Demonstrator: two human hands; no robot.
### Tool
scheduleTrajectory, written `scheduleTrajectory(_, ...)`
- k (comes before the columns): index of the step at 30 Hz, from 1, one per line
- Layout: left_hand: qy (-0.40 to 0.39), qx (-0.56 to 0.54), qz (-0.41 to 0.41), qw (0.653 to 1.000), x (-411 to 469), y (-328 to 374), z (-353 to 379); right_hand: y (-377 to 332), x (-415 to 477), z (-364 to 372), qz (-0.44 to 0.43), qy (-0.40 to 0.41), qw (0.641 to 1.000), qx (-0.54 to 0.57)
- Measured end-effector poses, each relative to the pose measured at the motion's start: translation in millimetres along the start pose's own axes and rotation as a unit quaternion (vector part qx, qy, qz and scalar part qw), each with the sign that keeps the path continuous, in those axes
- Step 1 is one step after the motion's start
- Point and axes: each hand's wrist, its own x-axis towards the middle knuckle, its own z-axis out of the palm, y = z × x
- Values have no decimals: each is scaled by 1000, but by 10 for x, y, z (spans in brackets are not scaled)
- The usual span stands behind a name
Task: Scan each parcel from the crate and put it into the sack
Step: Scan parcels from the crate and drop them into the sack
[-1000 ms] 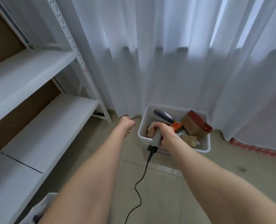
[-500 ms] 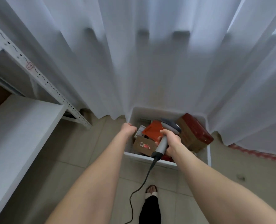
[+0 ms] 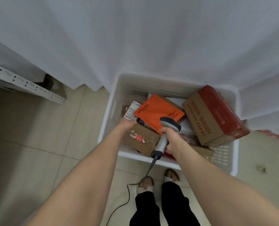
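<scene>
A white curtain [image 3: 135, 38] is hanging across the upper part of the frame. Just below it, at centre right, the white crate [image 3: 110, 115] is standing on the tiled floor [image 3: 29, 144]. Inside the crate, a big brown box with a red top [image 3: 212, 116] is leaning at the right. An orange mailer [image 3: 156, 111] is lying in the middle and a small brown box [image 3: 143, 141] at the near left. The right hand [image 3: 171, 141] is hovering over the crate, its grip clenching the handle of the scanner [image 3: 169, 125], whose head is covering the mailer's near corner. The left hand [image 3: 127, 125] is reaching down to the small box's far edge. Its fingers are hidden, so I cannot tell its grip.
</scene>
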Motion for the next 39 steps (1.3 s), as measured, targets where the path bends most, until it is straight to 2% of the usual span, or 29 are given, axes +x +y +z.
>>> scheduleTrajectory(5, 29, -35, -27, 999, 642, -221, 167, 31, 546, 133, 63, -33, 997, -13)
scheduleTrajectory(9, -8, -43, -36, 998, 917, -341, 281, 54, 753, 180, 81, -51, 995, -12)
scheduleTrajectory(15, 112, -105, -96, 983, 802, -147, 85, -53, 570, 149, 72, -29, 997, -19)
scheduleTrajectory(19, 170, -92, -85, 977, 408, 255, -316, -308, 45, 197, 17, -10, 1000, 11)
scheduleTrajectory(22, 184, -83, -44, 978, 63, 531, -579, -532, -389, 212, -27, 1, 999, 42)
scheduleTrajectory(26, 164, -154, 17, 974, -570, 952, -946, -914, -1181, 131, -70, 12, 995, 77)
scheduleTrajectory(31, 147, -218, 52, 963, -1570, 1575, -1414, -1376, -2305, -35, -128, 3, 986, 105)
scheduleTrajectory(39, 47, -266, 93, 958, -2863, 2155, -1909, -1848, -3622, -356, -197, -57, 968, 146)
